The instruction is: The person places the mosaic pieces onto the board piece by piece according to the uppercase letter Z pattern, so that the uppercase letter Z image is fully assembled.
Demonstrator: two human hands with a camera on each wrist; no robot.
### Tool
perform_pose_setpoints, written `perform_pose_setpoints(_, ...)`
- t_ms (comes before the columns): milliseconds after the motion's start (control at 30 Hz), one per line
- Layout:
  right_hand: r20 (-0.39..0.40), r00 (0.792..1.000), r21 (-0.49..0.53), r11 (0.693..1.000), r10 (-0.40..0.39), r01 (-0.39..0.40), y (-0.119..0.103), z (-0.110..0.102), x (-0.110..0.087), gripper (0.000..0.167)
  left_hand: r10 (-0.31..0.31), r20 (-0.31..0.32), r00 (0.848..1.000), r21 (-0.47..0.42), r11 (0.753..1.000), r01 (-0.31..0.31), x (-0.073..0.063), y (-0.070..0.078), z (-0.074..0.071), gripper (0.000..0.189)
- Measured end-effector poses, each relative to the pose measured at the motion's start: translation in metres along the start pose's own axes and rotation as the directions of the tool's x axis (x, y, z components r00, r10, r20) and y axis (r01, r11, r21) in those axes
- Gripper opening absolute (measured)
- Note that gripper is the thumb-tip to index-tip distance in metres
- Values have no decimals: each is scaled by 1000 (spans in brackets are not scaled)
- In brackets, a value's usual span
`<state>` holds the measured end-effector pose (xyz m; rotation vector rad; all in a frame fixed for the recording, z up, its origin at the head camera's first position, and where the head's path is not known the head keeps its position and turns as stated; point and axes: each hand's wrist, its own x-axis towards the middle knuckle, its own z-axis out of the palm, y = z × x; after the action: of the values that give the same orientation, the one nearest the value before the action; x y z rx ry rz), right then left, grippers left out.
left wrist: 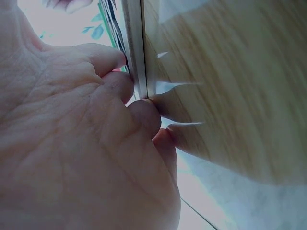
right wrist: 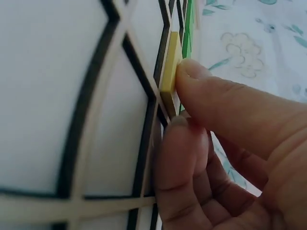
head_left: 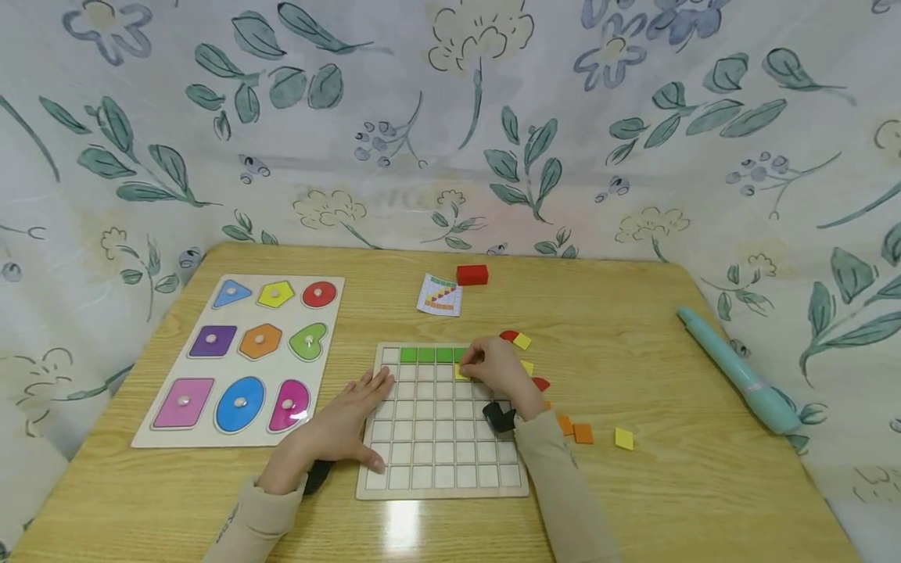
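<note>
A wooden grid board lies in front of me, with several green square tiles in its far row. At the row just below them, my right hand pinches a yellow square tile between thumb and fingers. The right wrist view shows that tile tilted against the grid, its lower part near the fingertips. My left hand rests along the board's left edge, fingers spread and thumb near the lower left corner; its palm fills much of the left wrist view.
A pattern card and a red block lie beyond the board. Loose yellow tiles, orange tiles and red pieces lie to the right. A shape puzzle is at left, a teal pen-like object at far right.
</note>
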<state>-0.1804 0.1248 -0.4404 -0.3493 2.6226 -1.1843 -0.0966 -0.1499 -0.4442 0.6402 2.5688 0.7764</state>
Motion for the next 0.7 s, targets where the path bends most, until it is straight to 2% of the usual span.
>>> perform_pose_setpoints(100,-9,1000,57,998,1,0,5,-4,1,7,0,3,1000,-3,1000,0,0,1,-1,124)
perform_pose_setpoints(233,-115,992,119,992,44,-30,21,-17,2,19,-6,5,1000,-3,1000,6,-1,1,-2,125)
perform_pose_setpoints(333,-222,968,177,981,114,-75,36,-30,1,25,-10,6,1000,-1,1000,10,-1,1,-2,125)
perform_pose_setpoints(433,-279,940,278,954,196,-116,48,-41,-3,29,-13,9,1000,0,1000,13,-1,0,-2,125)
perform_pose_setpoints(567,-277,926,361,921,257,-147,59,-46,-5,35,-16,12,1000,-2,1000,16,-2,0,-2,125)
perform_pose_setpoints(700,-254,929,342,923,269,-174,61,-47,-5,41,-15,10,1000,-5,1000,15,-2,0,-2,125)
